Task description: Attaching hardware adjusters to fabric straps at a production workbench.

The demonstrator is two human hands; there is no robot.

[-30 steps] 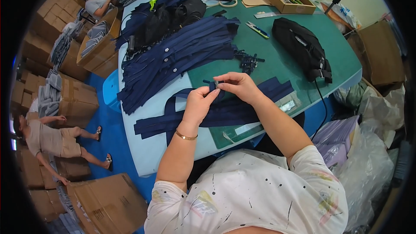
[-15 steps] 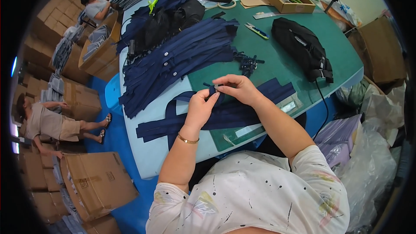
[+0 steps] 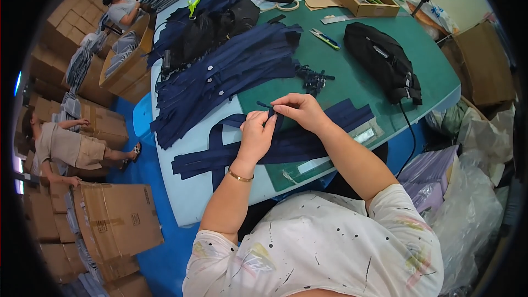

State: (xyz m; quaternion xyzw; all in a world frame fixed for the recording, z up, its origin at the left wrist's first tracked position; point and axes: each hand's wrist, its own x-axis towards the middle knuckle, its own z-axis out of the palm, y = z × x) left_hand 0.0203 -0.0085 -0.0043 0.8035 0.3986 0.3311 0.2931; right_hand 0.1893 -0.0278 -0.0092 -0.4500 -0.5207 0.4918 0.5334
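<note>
Navy strap (image 3: pixel 216 139), and the fingers of left hand (image 3: pixel 256 135) and right hand (image 3: pixel 300 111) clamped on it beside a slim dark bar (image 3: pixel 263 104): pinch close, webbing flat, untwisted!

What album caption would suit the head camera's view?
Left hand and right hand meet at a navy strip, a pile of navy strips lying beyond.

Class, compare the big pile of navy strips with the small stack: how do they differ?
Size: the big pile is broader; the small stack is narrower.
Order: the big pile spreads raggedly; the small stack lies straighter.
Place: the big pile lies farther across the table; the small stack lies nearer its front edge.
Both are navy.
</note>
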